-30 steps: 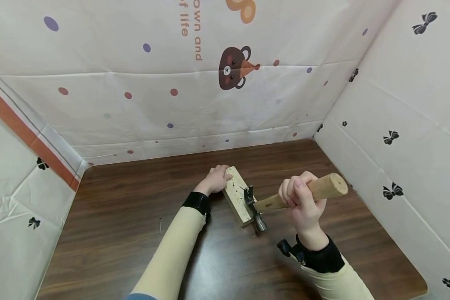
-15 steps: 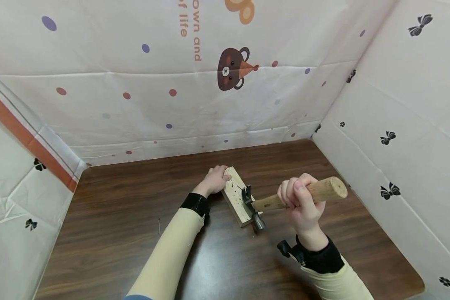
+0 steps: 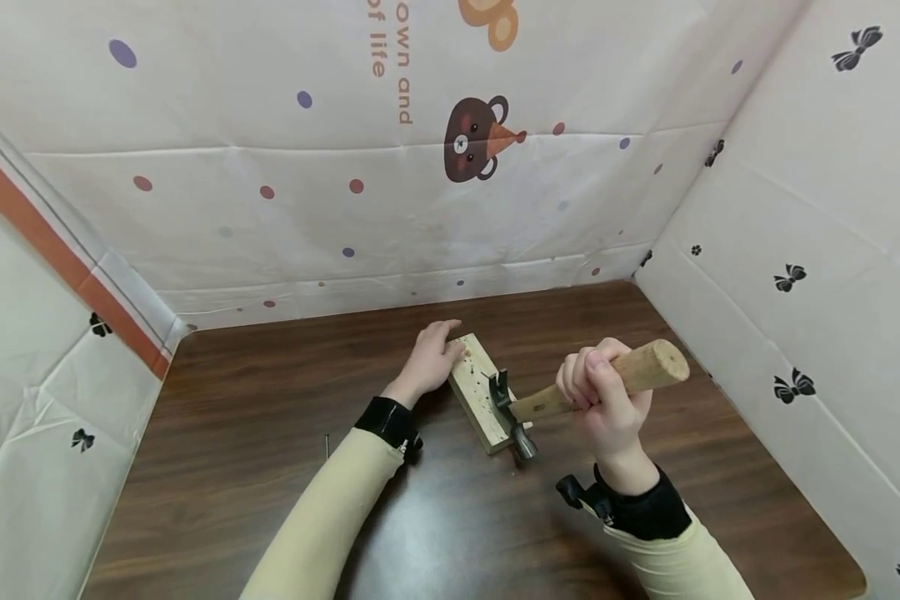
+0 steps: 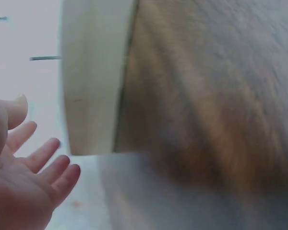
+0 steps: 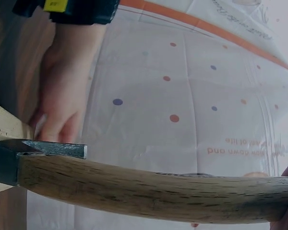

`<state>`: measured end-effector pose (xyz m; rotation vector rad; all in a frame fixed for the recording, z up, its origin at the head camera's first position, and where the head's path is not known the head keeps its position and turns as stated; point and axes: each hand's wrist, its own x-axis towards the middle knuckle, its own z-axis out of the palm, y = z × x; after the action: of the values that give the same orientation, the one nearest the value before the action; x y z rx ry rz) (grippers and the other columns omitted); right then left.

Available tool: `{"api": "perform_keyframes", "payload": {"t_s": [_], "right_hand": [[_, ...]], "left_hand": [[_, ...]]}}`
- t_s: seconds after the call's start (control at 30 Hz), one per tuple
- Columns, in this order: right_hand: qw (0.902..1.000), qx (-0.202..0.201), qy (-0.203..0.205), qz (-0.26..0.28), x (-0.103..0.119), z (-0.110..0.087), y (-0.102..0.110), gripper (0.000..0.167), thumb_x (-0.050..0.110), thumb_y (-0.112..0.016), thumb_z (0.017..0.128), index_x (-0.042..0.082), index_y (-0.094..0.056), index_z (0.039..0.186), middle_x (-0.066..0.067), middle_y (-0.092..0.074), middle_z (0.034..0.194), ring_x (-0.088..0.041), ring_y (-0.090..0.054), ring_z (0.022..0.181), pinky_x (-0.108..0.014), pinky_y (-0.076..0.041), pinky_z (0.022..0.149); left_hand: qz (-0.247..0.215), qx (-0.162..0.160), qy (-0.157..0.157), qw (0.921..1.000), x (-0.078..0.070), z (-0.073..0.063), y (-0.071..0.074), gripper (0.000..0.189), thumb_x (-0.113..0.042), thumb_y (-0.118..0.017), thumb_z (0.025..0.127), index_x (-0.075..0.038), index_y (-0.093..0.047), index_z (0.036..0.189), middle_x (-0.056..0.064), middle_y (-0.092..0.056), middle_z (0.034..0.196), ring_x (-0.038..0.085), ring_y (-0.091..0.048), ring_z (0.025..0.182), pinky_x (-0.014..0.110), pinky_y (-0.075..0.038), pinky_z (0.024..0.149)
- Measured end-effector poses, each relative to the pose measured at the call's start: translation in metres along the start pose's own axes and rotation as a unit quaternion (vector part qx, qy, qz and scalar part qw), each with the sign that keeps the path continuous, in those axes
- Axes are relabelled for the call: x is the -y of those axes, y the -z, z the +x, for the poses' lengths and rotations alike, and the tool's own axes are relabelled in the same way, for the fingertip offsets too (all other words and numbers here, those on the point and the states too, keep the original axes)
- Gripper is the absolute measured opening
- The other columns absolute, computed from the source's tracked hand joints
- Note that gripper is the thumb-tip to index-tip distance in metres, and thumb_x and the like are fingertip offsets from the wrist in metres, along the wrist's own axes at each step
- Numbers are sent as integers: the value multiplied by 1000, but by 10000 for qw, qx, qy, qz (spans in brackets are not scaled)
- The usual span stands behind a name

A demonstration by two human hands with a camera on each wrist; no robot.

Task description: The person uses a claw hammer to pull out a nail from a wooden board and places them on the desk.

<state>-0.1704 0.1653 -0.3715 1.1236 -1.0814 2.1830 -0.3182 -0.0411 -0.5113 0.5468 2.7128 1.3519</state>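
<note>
My right hand grips the wooden handle of a claw hammer. The hammer's dark metal head lies across the near part of a pale wooden board marked with several small dark holes. Beside the board's far end is my left hand, its fingers extended. In the left wrist view that hand has spread fingers and holds nothing, with a gap between it and the board. A thin nail sticks out of the board's face. The right wrist view shows the hammer handle close up.
A loose nail lies on the brown wood-grain table, left of the board and close to my left forearm. Printed white sheets wall in the table at the back and on both sides.
My left hand has let go of the board's far end; its fingers have straightened and moved slightly left. My right hand and the hammer stay nearly where they were.
</note>
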Motion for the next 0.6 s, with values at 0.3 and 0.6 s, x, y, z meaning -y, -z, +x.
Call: {"api": "perform_keyframes", "payload": {"t_s": [0.3, 0.6], "right_hand": [[9992, 166, -100, 349, 4, 2, -13, 33, -11, -38, 105, 1, -36, 75, -1, -26, 56, -11, -25, 43, -26, -22, 40], [9951, 512, -325, 777, 2, 6, -27, 32, -10, -36, 105, 1, -37, 76, -2, -27, 56, -12, -27, 43, -24, -25, 40]], "left_hand": [[-4, -256, -1116, 9934, -18, -54, 39, 19, -12, -71, 105, -12, -77, 123, 3, -72, 130, 27, -58, 131, 47, -43, 112], [501, 56, -1300, 9902, -22, -102, 58, 19, -9, -75, 102, -15, -79, 120, -2, -74, 126, 21, -61, 130, 44, -46, 112]]}}
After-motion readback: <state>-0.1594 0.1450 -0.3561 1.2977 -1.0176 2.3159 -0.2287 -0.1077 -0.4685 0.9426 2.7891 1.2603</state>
